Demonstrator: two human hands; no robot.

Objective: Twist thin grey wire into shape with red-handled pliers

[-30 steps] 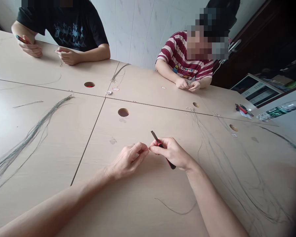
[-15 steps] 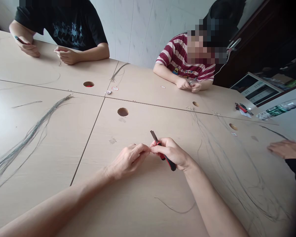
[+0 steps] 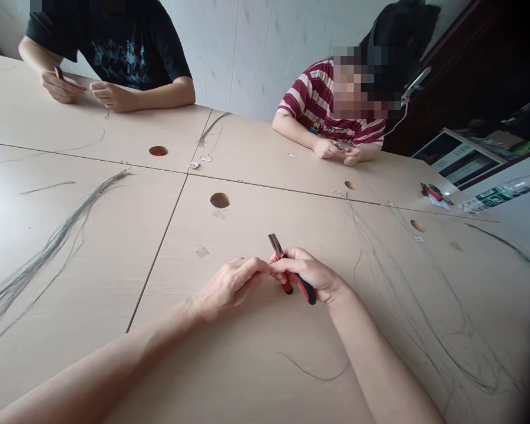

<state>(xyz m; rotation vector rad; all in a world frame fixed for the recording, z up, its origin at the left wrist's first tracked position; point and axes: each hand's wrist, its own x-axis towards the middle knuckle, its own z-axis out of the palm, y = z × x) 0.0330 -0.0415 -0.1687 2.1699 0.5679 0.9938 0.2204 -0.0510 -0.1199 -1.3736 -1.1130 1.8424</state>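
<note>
My right hand (image 3: 311, 274) is closed round a pair of red-and-black-handled pliers (image 3: 287, 268), whose dark jaws point up and away from me. My left hand (image 3: 229, 285) rests on the light wooden table (image 3: 247, 347) with its fingertips pinched together against my right thumb. What the left fingers pinch is too small to make out. Both hands meet just in front of me, near the middle of the table.
Loose thin wires lie in a bundle at the left (image 3: 48, 247) and scattered at the right (image 3: 424, 306); one curls near my right forearm (image 3: 313, 374). Round cable holes (image 3: 219, 200) dot the table. Two people work at the far side. Another pair of pliers (image 3: 433, 192) and a bottle (image 3: 494, 198) lie far right.
The pliers' handles have spread apart in my right hand. A co-worker's hand that reached in at the right edge has gone from view.
</note>
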